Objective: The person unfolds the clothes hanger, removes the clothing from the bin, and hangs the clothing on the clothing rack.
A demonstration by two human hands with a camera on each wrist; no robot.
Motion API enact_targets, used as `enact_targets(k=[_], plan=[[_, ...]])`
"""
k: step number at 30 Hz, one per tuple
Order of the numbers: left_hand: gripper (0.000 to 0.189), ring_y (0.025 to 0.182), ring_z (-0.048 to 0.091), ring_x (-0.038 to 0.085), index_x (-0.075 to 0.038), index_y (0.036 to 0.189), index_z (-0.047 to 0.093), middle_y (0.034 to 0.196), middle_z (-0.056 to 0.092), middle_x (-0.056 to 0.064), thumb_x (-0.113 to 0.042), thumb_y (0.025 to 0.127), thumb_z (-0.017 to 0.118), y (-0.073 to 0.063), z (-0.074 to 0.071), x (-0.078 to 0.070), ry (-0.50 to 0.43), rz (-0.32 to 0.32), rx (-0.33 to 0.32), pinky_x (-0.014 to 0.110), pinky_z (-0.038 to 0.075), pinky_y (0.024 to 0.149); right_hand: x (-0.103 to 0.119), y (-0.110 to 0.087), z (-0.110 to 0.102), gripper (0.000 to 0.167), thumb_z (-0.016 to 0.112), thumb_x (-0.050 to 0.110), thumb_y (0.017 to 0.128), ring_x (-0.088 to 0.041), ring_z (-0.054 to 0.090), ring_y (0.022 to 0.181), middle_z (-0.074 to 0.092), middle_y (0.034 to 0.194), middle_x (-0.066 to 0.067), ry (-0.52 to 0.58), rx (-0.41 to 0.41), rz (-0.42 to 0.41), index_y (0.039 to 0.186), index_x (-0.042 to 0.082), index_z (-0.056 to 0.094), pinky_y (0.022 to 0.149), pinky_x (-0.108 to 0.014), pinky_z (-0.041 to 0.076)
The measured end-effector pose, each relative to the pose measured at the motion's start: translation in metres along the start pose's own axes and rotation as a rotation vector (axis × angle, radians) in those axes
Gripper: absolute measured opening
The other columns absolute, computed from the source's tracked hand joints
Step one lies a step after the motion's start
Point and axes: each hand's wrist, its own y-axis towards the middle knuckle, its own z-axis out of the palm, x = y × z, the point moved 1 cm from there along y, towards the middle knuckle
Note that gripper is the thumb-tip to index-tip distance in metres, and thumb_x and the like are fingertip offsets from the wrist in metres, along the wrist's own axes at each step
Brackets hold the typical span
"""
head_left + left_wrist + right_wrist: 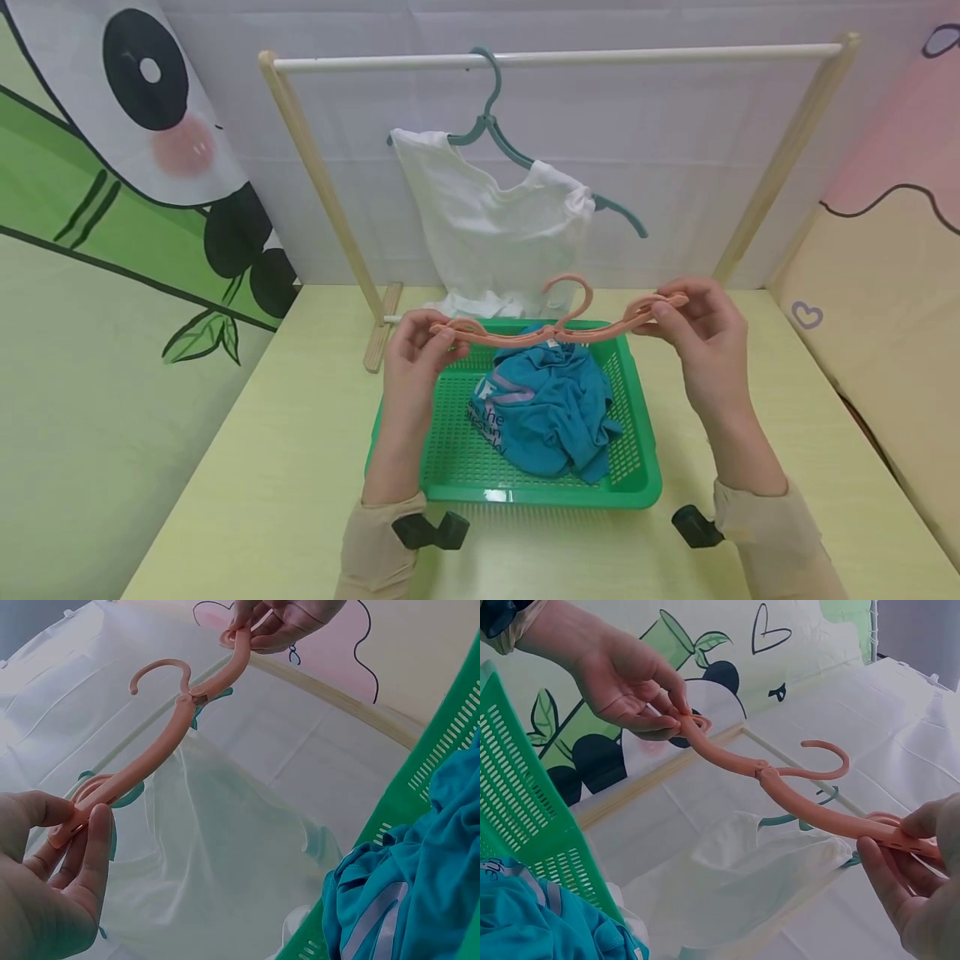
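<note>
Apparently, cloth cartoon walls [112, 367] flank the yellowish table [277, 475] (hands [414, 354] [708, 346] pinch a peach hanger [551, 334]).

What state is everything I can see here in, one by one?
Pink hanger: bare, held at both ends.
Left-hand fingers: pinching one hanger end.
Right-hand fingers: pinching the other.
Green basket: upright, partly filled.
Blue garment: crumpled, inside the basket.
Rack: standing upright.
Teal hanger: hooked over the rack's bar, tilted.
White garment: hanging from the teal hanger.
</note>
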Motion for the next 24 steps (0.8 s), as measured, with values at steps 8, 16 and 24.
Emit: enact_targets(k=[8, 16, 24], plan=[[0.017, 0.081, 0.069, 0.010, -0.013, 0.098, 0.057, 0.091, 0.066, -0.003, 0.003, 0.097, 0.053, -0.001, 0.001, 0.000, -0.074, -0.016, -0.018, 0.023, 0.059, 0.076, -0.004, -0.004, 0.001, 0.009, 0.055, -0.006, 0.096, -0.022, 0.073, 0.089, 0.070, 0.095, -0.011, 0.098, -0.012, 0.013, 0.105, -0.004, 0.056, 0.077, -0.031, 0.061], [0.017, 0.083, 0.070, 0.009, -0.012, 0.100, 0.058, 0.091, 0.068, -0.002, 0.003, 0.099, 0.051, -0.002, 0.001, 0.003, -0.148, -0.005, -0.028, 0.022, 0.060, 0.076, -0.011, -0.009, -0.001, 0.010, 0.055, -0.005, 0.097, -0.019, 0.073, 0.091, 0.071, 0.097, -0.007, 0.072, 0.011, 0.084, 0.103, 0.002, 0.059, 0.081, -0.031, 0.060], [0.013, 0.085, 0.071, 0.010, -0.010, 0.102, 0.058, 0.093, 0.068, 0.000, 0.001, 0.099, 0.053, -0.002, 0.000, 0.003, -0.209, 0.001, -0.046, 0.022, 0.060, 0.077, -0.017, -0.013, -0.008, 0.011, 0.055, -0.003, 0.097, -0.014, 0.073, 0.093, 0.073, 0.104, -0.004, -0.023, 0.154, 0.140, 0.107, -0.003, 0.059, 0.083, -0.029, 0.059]])
